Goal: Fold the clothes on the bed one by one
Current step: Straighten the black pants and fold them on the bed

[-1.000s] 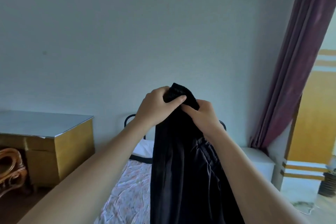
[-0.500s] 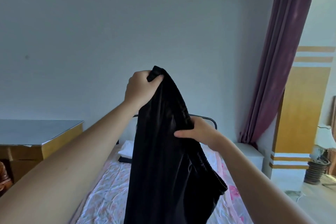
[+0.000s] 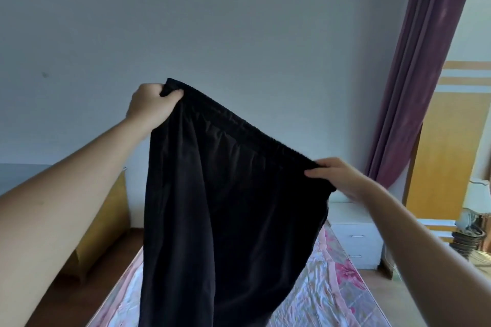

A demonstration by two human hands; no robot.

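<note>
Grey wall behind, purple curtain (image 3: 414, 82) at right, bed (image 3: 332, 292) with floral sheet running away below. Yellow cabinet (image 3: 106, 220) to the left of the bed, white nightstand (image 3: 353, 236) to the right.

Black garment (image 3: 228, 220) held up in the air over the bed — looks like trousers or a skirt, elastic waistband stretched along the top edge. Left hand (image 3: 148, 106) high, fingers curled round one waistband corner. Right hand (image 3: 337, 178) lower, pinching the other corner, thumb over the fabric. Waistband therefore slanting down toward the right; cloth hanging free, lower end out of frame.

Step judged: spreading the piece out before folding — no fold made yet. Next move likely calls for levelling both corners, then lowering the garment flat onto the sheet, or bringing the corners together to halve it lengthwise. Other clothes not visible behind the cloth.
</note>
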